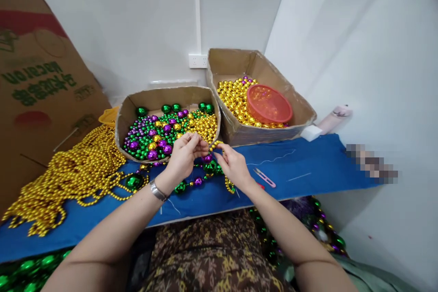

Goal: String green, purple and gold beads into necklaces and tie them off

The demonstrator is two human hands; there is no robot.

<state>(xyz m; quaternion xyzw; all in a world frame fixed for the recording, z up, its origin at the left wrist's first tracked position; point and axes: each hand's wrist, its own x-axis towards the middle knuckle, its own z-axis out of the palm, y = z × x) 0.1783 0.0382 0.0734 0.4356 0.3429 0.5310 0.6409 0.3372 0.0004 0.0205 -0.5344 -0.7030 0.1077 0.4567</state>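
Observation:
My left hand [185, 155] and my right hand [232, 164] meet over the blue-covered table [308, 164], both with fingers pinched on a strand of small gold beads [215, 146]. A watch sits on my left wrist. Below the hands lies a bead string with green and purple balls [191, 183]. Just behind my left hand stands a cardboard box [123, 118] full of green, purple and gold beads.
A second cardboard box [301, 105] holds gold beads and an orange plastic bowl [268, 103]. A heap of gold bead strands [75, 173] covers the table's left. Pink thread snips [265, 177] lie to the right of my hands. Cardboard leans at the left; more beads lie below the table.

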